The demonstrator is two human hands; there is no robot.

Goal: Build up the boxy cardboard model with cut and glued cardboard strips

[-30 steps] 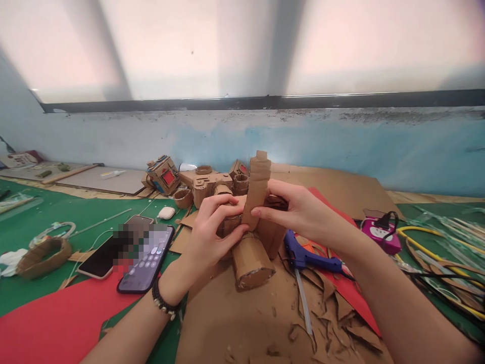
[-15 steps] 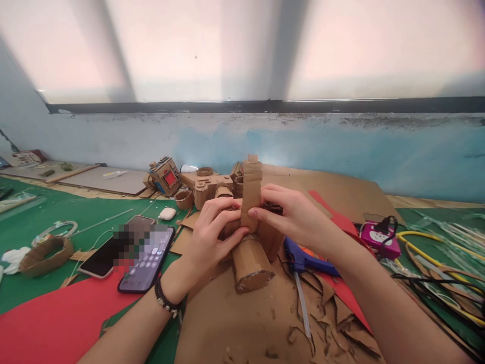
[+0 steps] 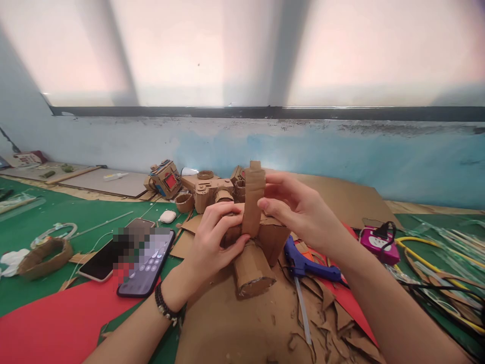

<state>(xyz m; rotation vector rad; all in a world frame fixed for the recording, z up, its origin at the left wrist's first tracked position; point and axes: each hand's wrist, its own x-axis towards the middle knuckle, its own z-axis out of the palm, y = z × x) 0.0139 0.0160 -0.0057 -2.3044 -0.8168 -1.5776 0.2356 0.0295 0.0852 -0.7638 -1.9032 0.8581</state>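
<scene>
A cardboard model camera (image 3: 275,236) rests on a brown cardboard sheet (image 3: 220,323), its round lens tube (image 3: 254,270) pointing toward me. From its top rises an upright cardboard strip (image 3: 253,202) with a small tab at the upper end. My left hand (image 3: 220,235) is closed around the camera's left side, thumb by the base of the strip. The fingers and thumb of my right hand (image 3: 291,205) pinch the strip's right edge, above the body. My right fingertips are partly hidden behind the strip.
A blue glue gun (image 3: 308,263) with a glue stick lies right, beside cardboard scraps (image 3: 333,318). Two phones (image 3: 146,268) lie left, near a cardboard ring (image 3: 45,258). Behind stand another cardboard camera (image 3: 206,192) and a cardboard box model (image 3: 165,179). A purple adapter (image 3: 379,243) and cables are far right.
My right hand has moved up along the strip, showing more of the camera's right side. My left hand keeps its hold. The whole view has shifted slightly.
</scene>
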